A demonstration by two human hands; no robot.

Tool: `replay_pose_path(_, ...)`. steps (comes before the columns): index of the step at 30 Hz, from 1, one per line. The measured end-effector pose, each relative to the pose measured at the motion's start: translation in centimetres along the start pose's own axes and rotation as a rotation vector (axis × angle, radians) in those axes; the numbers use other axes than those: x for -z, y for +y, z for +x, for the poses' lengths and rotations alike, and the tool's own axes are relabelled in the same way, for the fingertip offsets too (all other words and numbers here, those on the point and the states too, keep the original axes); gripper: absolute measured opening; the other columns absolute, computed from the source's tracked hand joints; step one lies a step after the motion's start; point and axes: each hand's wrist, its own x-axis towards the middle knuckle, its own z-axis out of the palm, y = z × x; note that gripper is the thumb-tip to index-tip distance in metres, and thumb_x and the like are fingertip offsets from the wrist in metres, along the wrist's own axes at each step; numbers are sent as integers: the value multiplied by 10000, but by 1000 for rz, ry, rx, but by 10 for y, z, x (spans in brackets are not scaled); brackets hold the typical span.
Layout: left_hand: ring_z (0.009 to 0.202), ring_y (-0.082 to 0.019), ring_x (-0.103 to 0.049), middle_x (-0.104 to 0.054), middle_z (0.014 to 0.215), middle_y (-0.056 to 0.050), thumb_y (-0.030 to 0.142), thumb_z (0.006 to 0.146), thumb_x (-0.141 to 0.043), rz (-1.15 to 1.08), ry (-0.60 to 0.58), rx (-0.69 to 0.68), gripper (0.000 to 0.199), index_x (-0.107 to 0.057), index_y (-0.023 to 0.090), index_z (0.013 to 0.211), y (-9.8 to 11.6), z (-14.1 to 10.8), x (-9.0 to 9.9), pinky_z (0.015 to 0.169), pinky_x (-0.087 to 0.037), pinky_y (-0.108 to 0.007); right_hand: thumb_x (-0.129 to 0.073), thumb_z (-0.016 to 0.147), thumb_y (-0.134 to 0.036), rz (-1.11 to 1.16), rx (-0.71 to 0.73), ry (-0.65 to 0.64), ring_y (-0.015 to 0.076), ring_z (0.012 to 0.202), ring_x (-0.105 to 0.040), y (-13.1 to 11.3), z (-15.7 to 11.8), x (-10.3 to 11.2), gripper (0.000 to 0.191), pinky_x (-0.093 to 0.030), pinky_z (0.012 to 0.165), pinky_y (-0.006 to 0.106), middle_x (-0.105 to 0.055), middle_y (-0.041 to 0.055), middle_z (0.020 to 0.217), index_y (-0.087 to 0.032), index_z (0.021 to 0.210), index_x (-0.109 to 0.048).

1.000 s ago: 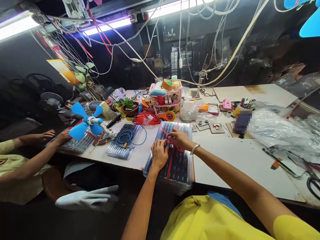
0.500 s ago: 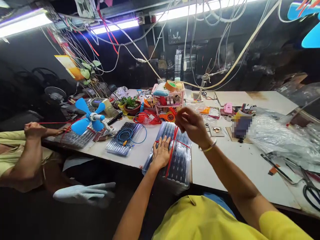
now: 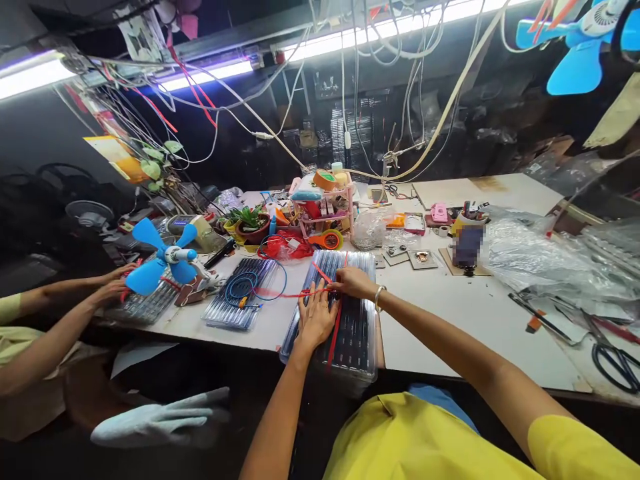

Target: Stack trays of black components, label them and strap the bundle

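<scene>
Two fluorescent tubes [image 3: 205, 77] light the white tabletop [image 3: 430, 313].

Box [image 3: 201, 235] behind blue fan [image 3: 170, 255]: I am finding its label [image 3: 181, 221] too small to read.
Stack [image 3: 357, 343] right of blue fan: I am reading no words.

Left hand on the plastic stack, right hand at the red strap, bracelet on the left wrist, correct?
No, head view shows the bracelet on the right wrist. Left hand on the plastic stack, right hand at the red strap: correct.
</scene>
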Motion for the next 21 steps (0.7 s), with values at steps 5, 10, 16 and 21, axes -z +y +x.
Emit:
replay_pose_path(5,1387,-267,-250,-429,1423,-148,459,926,-340,-19,25,-4,522,-401,160,1350,-1,0,-2,1113,-158,-510,-575,877,-362,85,15,-155,127,723,-584,-15,7,-1,246,-491,690,303,-609,3,798,-128,805,-601)
replay_pose_path(10,1331,-260,-348,-464,1375,-145,441,922,-373,-65,85,2,433,-471,179,1253,0,-1,1,1097,-200,-506,-577,858,-335,377,95,-254,64,495,-460,-11,-11,17,270,-385,490,202,-497,-58,566,-138,679,-538)
replay_pose_path(16,1186,-228,-475,-517,1189,-102,370,902,-450,-101,157,-13,273,-514,212,1115,2,-1,5,1059,-270,-490,-489,874,-475,746,36,-26,48,399,-379,-6,-16,22,347,-307,389,185,-441,-73,533,-180,698,-438)
replay_pose_path(21,1076,-229,-518,-512,1075,-83,384,889,-473,-118,180,-29,203,-557,201,924,2,0,8,1019,-321,-492,-440,939,-414,866,-49,190,54,463,-433,-13,8,4,300,-385,445,190,-490,-54,629,-151,817,-517)
